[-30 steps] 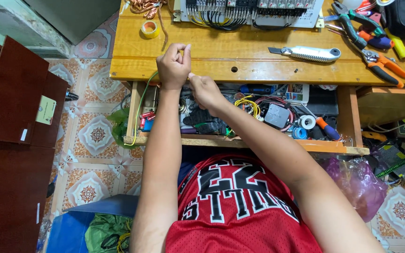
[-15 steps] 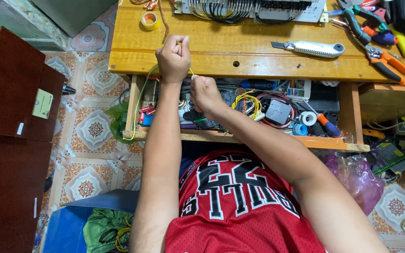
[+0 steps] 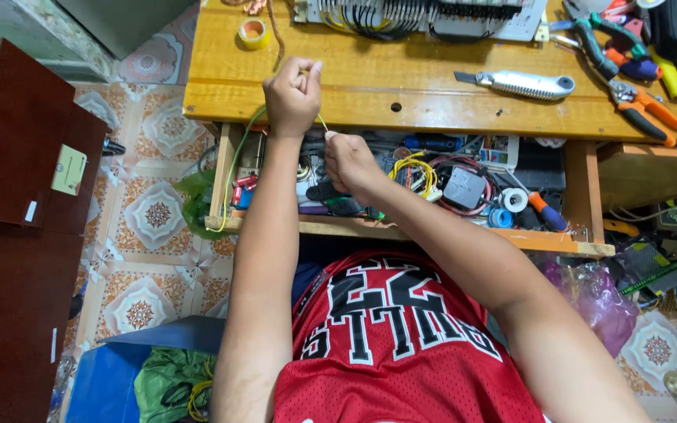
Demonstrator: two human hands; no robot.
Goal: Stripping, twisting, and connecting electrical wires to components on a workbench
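your left hand (image 3: 291,98) is closed in a fist on a thin green-and-yellow wire (image 3: 238,160) at the front edge of the yellow wooden workbench (image 3: 432,98). your right hand (image 3: 346,160) pinches the wire's short free end just beside it, over the cluttered open shelf (image 3: 401,227) below. the wire's long part loops down the shelf's left side.

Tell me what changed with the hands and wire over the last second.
The right hand drew back toward the body, off the desk edge, pulling the green-yellow wire it pinches. The left hand kept its grip above the wooden desk. The tools stayed put.
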